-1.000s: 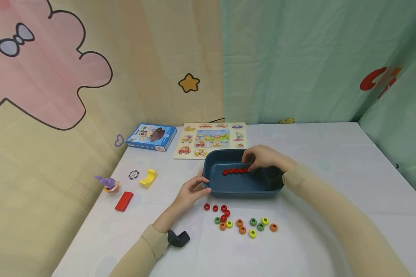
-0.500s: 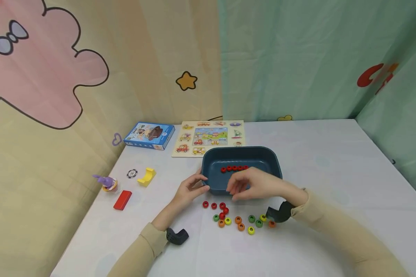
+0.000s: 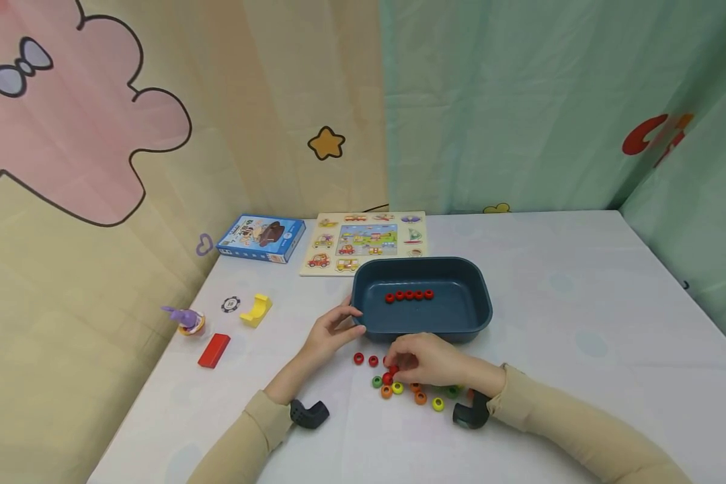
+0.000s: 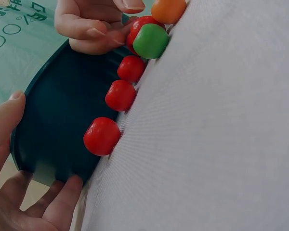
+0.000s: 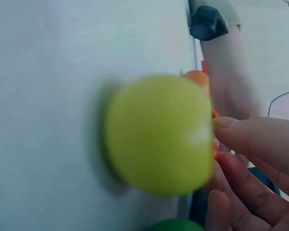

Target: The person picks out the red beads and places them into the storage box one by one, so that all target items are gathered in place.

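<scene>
A dark blue tray (image 3: 441,318) stands mid-table with a row of several red beads (image 3: 409,295) inside. My left hand (image 3: 327,338) holds its left end, thumb and fingers spread around the rim. In front of the tray my right hand (image 3: 432,363) reaches down to the loose beads, its thumb and fingertips parted around a red bead (image 3: 394,370). Two more red beads, one of them a bead (image 3: 359,359) at the left, lie nearby. A green bead (image 4: 151,41) shows in the left wrist view. A yellow bead (image 5: 159,134) looms large in the right wrist view.
Orange, green and yellow beads lie under and around the right hand, including an orange bead (image 3: 420,398). Behind the tray are a picture puzzle board (image 3: 314,267) and a blue box (image 3: 260,237). At left sit a yellow block (image 3: 257,310), red block (image 3: 214,350), patterned chip (image 3: 230,304) and purple figure (image 3: 185,318).
My right hand has left the row of red beads in the tray and come forward over the front rim to the loose beads. My left hand has stayed at the tray's left end.
</scene>
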Tool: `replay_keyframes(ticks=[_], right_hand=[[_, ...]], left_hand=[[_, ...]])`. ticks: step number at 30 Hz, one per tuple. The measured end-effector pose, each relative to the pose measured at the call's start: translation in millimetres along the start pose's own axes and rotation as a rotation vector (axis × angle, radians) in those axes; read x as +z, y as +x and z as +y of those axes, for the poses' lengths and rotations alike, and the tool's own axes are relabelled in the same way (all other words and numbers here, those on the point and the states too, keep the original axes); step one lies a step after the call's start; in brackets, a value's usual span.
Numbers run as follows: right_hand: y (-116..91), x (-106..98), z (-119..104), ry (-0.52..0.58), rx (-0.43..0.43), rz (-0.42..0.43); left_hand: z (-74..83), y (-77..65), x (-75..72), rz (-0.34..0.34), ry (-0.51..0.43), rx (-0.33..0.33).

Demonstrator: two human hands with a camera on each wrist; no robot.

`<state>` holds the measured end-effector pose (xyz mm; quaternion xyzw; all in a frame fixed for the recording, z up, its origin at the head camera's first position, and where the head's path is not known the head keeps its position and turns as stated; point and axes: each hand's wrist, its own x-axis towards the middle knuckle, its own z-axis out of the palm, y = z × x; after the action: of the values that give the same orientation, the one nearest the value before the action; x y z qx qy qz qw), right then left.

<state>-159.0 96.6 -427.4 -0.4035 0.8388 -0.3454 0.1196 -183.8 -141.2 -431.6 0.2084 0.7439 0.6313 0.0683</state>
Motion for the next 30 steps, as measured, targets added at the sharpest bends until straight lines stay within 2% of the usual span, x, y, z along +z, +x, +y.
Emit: replay_keyframes(ticks=[12,15,18,23,26,30], right_hand=[[-1.8,3.7,3.4,-0.111,0.005,0.034],[-5.8,-4.0,-5.8,-0.075,-0.028,0.05],[-9.5,-22.1,-18.4,0.033,-0.087,0.067],[-4.8,-70.7,-30.4,0.163,-0.153,0.144],[4.4,-99.0,-35.9,0.208,-0.106,0.177],[22.0,-122.0,-38.6,0.27,0.023,0.149]], left_hand=[[0.3,0.7,0.0,0.002,-0.002,0.007],[0.3,0.5,-0.3,0.004,0.002,0.009],[-0.4,0.2,0.0,0.003,0.005,0.02],[-1.2,0.4,0.0,0.005,0.012,0.032],[-1.2,0.3,-0.3,0.01,0.015,0.029],[-1.3,0.1,-0.2,0.009,0.008,0.018]])
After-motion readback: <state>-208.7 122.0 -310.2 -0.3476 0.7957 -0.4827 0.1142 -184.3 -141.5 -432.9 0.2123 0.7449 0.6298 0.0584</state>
